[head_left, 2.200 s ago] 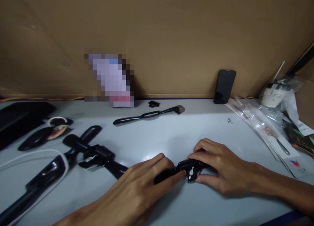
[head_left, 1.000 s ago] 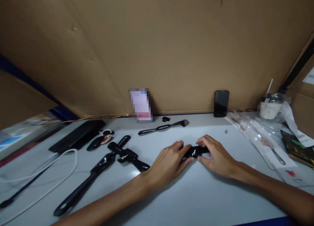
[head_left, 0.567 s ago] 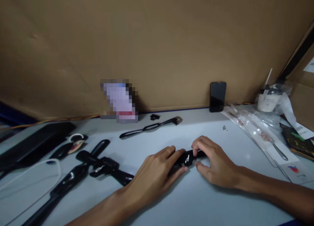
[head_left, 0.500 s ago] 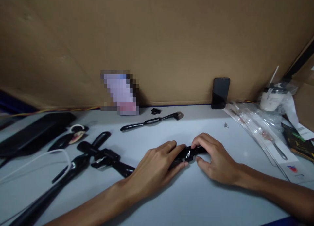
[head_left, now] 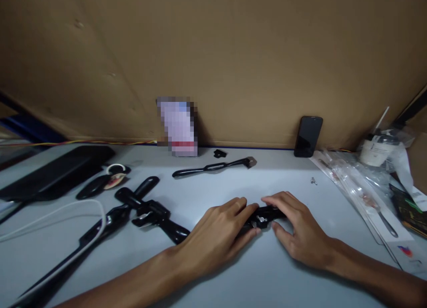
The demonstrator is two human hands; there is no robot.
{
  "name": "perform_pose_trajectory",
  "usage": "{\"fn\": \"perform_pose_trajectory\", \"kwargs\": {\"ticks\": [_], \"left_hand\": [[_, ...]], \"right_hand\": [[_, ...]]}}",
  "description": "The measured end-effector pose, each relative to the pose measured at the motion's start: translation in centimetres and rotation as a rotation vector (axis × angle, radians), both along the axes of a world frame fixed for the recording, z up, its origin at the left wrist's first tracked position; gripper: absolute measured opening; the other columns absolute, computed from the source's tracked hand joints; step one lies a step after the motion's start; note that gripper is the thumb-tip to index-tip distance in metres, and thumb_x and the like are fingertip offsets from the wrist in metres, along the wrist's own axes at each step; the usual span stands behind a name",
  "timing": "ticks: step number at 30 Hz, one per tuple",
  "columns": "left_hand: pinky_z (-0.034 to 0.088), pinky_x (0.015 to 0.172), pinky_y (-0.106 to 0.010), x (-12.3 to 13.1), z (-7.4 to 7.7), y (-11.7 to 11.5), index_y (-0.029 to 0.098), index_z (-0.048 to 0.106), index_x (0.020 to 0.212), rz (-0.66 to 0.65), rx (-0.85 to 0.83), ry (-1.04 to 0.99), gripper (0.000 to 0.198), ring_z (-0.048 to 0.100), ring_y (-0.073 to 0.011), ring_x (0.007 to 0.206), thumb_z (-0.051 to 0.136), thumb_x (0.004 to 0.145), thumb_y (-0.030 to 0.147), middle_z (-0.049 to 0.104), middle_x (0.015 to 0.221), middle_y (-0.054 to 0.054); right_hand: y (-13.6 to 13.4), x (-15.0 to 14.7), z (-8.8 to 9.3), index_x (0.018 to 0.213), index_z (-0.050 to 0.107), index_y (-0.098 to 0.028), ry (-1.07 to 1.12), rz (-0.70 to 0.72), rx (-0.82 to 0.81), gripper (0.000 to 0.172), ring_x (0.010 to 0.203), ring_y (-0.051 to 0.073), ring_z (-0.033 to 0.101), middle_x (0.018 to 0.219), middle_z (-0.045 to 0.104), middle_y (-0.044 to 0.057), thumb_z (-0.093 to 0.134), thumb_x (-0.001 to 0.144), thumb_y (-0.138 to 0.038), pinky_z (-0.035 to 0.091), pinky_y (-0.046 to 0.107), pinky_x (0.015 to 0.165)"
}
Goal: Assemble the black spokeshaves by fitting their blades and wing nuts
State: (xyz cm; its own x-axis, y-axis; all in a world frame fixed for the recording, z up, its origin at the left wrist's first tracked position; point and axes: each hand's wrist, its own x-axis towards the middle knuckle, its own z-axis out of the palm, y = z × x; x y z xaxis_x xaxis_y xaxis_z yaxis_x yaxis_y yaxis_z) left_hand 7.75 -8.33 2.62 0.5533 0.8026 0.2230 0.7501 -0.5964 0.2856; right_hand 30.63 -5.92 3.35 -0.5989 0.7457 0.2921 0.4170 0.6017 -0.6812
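A glossy black part with silvery metal bits [head_left: 262, 220] lies on the table between my hands. My left hand [head_left: 225, 230] is closed over its left end, thumb and fingers on either side. The fingers of my right hand [head_left: 293, 230] curl round its right end, thumb on the near side. Behind them lies a long black slotted piece [head_left: 215, 167], with a small black piece [head_left: 219, 153] beyond it. A crossed black assembly [head_left: 147, 210] rests left of my left forearm.
A dark phone [head_left: 307, 137] and a pixelated upright object [head_left: 180, 129] lean on the cardboard. Small metal bits [head_left: 313, 180], plastic packets [head_left: 370, 201] and a bagged cup [head_left: 375, 152] are at right. At left are a black case [head_left: 63, 170], keys [head_left: 115, 180] and a white cable [head_left: 102, 210].
The view has shifted, so the table items appear farther right and mostly a little lower. Both hands keep nearly the same hold on the black part.
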Motion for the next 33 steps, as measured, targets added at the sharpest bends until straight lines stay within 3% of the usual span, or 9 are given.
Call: {"fn": "perform_pose_trajectory", "kwargs": {"ticks": [3, 7, 10, 16, 21, 26, 33], "left_hand": [[0.056, 0.066, -0.036, 0.06, 0.09, -0.01, 0.018, 0.063, 0.122, 0.004, -0.010, -0.003, 0.025, 0.066, -0.0241, 0.080, 0.056, 0.104, 0.033, 0.065, 0.095, -0.006], [0.057, 0.067, -0.039, 0.07, 0.13, -0.01, 0.017, 0.064, 0.122, -0.008, -0.012, 0.006, 0.025, 0.068, -0.0263, 0.083, 0.057, 0.104, 0.032, 0.066, 0.097, -0.007], [0.058, 0.066, -0.042, 0.05, 0.07, 0.05, 0.016, 0.063, 0.123, -0.007, -0.013, 0.026, 0.026, 0.068, -0.0280, 0.083, 0.057, 0.104, 0.032, 0.066, 0.098, -0.007], [0.057, 0.067, -0.040, 0.04, -0.04, 0.03, 0.017, 0.061, 0.126, -0.006, -0.005, 0.027, 0.027, 0.068, -0.0272, 0.084, 0.057, 0.104, 0.031, 0.066, 0.098, -0.007], [0.057, 0.068, -0.038, -0.07, -0.02, -0.06, 0.019, 0.060, 0.127, 0.002, -0.029, 0.034, 0.027, 0.068, -0.0260, 0.084, 0.059, 0.104, 0.032, 0.066, 0.099, -0.006], [0.056, 0.068, -0.038, -0.15, -0.09, -0.04, 0.019, 0.060, 0.127, 0.002, -0.018, 0.028, 0.027, 0.068, -0.0261, 0.084, 0.059, 0.104, 0.033, 0.066, 0.098, -0.006], [0.057, 0.066, -0.039, -0.12, -0.03, -0.09, 0.019, 0.061, 0.125, -0.005, -0.026, 0.026, 0.025, 0.068, -0.0265, 0.083, 0.058, 0.104, 0.032, 0.066, 0.097, -0.006]], "right_hand": [[-0.06, -0.13, 0.34, 0.099, 0.053, -0.023, 0.038, -0.005, -0.010, 0.017, 0.099, 0.025, 0.060, 0.106, 0.065, 0.008, 0.059, 0.087, -0.013, 0.051, 0.045, 0.087], [0.16, -0.34, 0.13, 0.095, 0.052, -0.023, 0.022, -0.054, -0.020, 0.008, 0.092, 0.023, 0.060, 0.099, 0.065, 0.006, 0.055, 0.095, -0.016, 0.050, 0.042, 0.082], [0.33, -0.35, -0.22, 0.096, 0.054, -0.023, 0.036, -0.082, -0.010, 0.014, 0.089, 0.022, 0.061, 0.095, 0.065, 0.005, 0.049, 0.096, -0.010, 0.051, 0.040, 0.080], [0.11, -0.14, -0.06, 0.104, 0.061, -0.022, 0.059, 0.031, 0.016, 0.024, 0.105, 0.024, 0.061, 0.110, 0.067, 0.009, 0.051, 0.091, -0.005, 0.052, 0.046, 0.092], [-0.03, -0.18, 0.36, 0.090, 0.052, -0.022, 0.087, 0.007, -0.032, 0.019, 0.102, 0.024, 0.060, 0.106, 0.065, 0.007, 0.055, 0.083, -0.005, 0.051, 0.043, 0.088], [-0.15, -0.19, 0.37, 0.090, 0.049, -0.022, 0.100, -0.005, -0.035, 0.019, 0.099, 0.024, 0.060, 0.103, 0.065, 0.007, 0.056, 0.083, -0.006, 0.050, 0.043, 0.085], [0.12, 0.09, 0.42, 0.090, 0.067, -0.022, 0.148, 0.097, -0.052, 0.014, 0.109, 0.024, 0.063, 0.116, 0.064, 0.008, 0.059, 0.088, -0.010, 0.049, 0.045, 0.095]]}}
